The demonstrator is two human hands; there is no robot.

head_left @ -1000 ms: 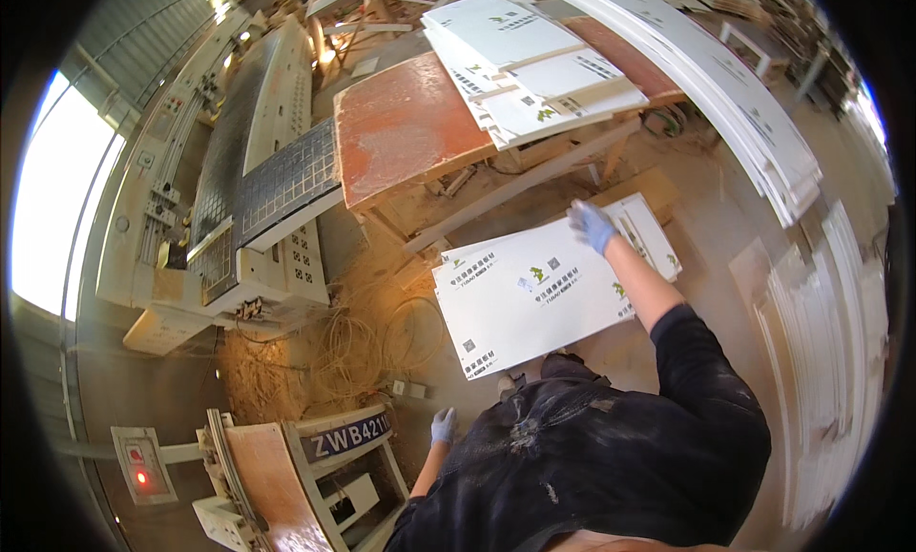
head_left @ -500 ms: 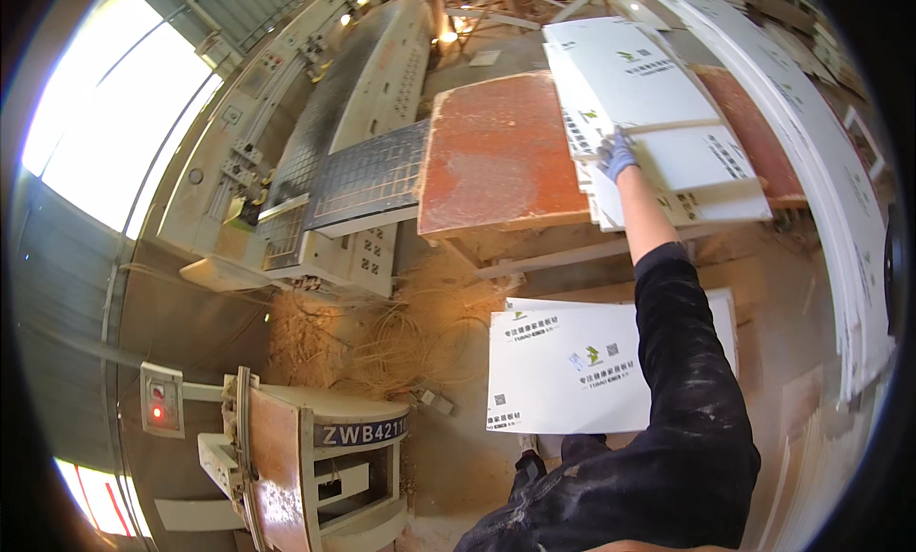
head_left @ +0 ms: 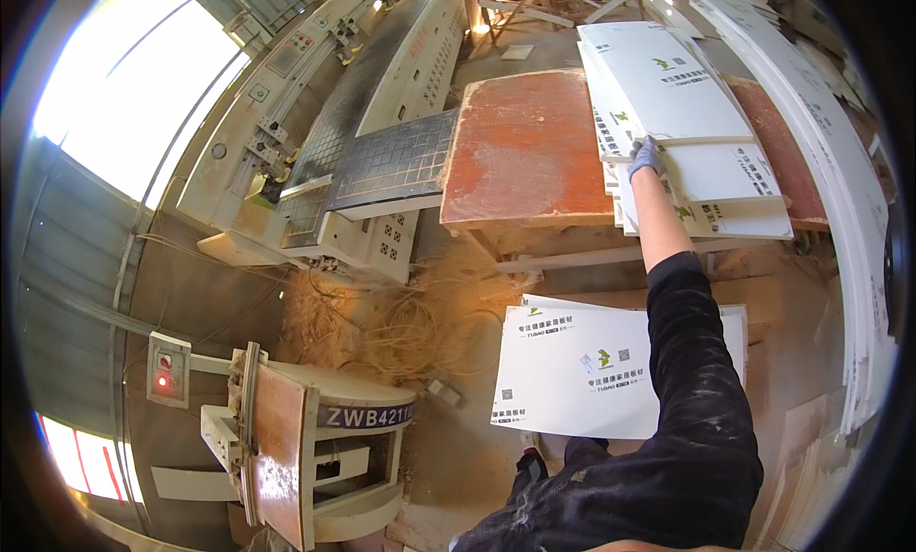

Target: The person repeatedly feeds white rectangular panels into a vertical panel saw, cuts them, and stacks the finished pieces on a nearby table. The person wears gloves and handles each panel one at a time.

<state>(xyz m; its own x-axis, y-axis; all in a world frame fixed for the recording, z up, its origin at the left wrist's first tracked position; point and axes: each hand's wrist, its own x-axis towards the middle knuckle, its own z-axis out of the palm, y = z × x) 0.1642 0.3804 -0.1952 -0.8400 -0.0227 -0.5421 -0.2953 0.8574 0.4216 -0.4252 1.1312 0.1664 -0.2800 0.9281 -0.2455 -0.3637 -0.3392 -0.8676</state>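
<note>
My right hand, in a grey-blue glove, reaches forward to the stack on the red-brown table. Its fingers close on the near left corner of the top white board, a long flat panel with dark print and a green mark. Beneath it lie more white boards, their edges staggered toward me and to the left. The undersides of my fingers are hidden. My left hand is out of view.
The red-brown table adjoins a dark gridded machine bed. Another white board pile lies low before my feet. Tall white panels line the right side. A curved machine stands lower left; cables and sawdust cover floor beyond it.
The whole view has shifted, so the scene sits farther right. My right hand's fingers have drawn in at the top board's near left corner.
</note>
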